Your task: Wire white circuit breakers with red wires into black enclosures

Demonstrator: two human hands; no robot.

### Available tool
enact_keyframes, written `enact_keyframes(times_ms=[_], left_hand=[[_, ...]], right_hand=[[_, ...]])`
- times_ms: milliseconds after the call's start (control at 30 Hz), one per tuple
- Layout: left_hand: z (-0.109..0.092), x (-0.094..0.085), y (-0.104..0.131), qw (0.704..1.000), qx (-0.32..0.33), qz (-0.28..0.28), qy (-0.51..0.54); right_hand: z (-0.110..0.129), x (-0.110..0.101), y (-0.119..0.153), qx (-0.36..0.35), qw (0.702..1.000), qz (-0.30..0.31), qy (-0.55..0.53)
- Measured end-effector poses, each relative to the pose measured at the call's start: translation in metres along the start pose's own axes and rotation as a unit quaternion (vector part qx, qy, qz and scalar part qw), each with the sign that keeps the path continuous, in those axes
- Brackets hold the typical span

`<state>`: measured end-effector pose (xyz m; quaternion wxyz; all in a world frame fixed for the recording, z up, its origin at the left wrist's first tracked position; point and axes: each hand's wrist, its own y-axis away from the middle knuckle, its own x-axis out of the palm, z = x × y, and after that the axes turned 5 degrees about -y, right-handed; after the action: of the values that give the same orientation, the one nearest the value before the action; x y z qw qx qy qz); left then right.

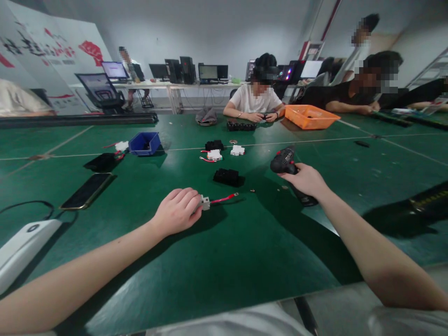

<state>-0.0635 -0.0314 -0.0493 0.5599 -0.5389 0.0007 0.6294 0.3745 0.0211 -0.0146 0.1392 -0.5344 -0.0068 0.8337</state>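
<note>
My left hand (180, 210) is closed around a white circuit breaker (205, 202), most of it hidden by the fingers. A red wire (224, 199) with a metal lug sticks out of it to the right. At the right, my right hand (308, 179) grips a black cordless screwdriver (285, 161) by its handle, low over the table. Between the hands lie a black plastic housing (226, 177) and a small screw (252, 190). Farther back are a white breaker with red wires (214, 155), another white breaker (237, 150) and a second black housing (213, 145).
On the left stand a blue bin (144, 143), a black tray (100, 161), a phone (87, 191) and a white device (26, 249) with a cable. An orange basket (311, 116) sits at the back right. Across the green table (196, 280), a person (257, 99) handles a small dark part.
</note>
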Motion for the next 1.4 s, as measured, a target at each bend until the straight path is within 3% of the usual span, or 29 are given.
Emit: enact_keyframes(times_ms=[333,533,733,833,967,1033,1233,1400], left_hand=[[-0.004,-0.004,0.001,0.998,0.038,0.059,-0.006],[-0.006,-0.003,0.001,0.997,0.042,0.065,-0.003],[-0.007,-0.003,0.001,0.999,0.018,0.025,0.013],[-0.007,-0.002,0.001,1.000,0.022,0.020,0.010],[-0.008,0.002,0.001,0.998,0.055,0.030,0.002],[-0.008,0.004,0.000,0.997,0.064,0.036,0.012],[-0.004,0.007,0.002,0.996,0.078,0.041,0.010],[-0.002,0.007,0.002,0.997,0.071,0.041,0.004]], right_hand=[[0.007,0.016,-0.004,-0.045,0.987,0.089,0.127],[0.014,0.021,0.005,-0.079,0.980,0.087,0.160],[0.016,0.019,0.008,-0.089,0.978,0.090,0.169],[0.015,0.021,0.013,-0.106,0.978,0.059,0.167],[0.020,0.025,0.033,-0.212,0.967,-0.032,0.139],[0.028,0.027,0.044,-0.282,0.953,-0.046,0.099],[0.050,0.047,0.059,-0.419,0.907,-0.011,0.031],[0.045,0.063,0.045,-0.442,0.896,0.026,0.015]])
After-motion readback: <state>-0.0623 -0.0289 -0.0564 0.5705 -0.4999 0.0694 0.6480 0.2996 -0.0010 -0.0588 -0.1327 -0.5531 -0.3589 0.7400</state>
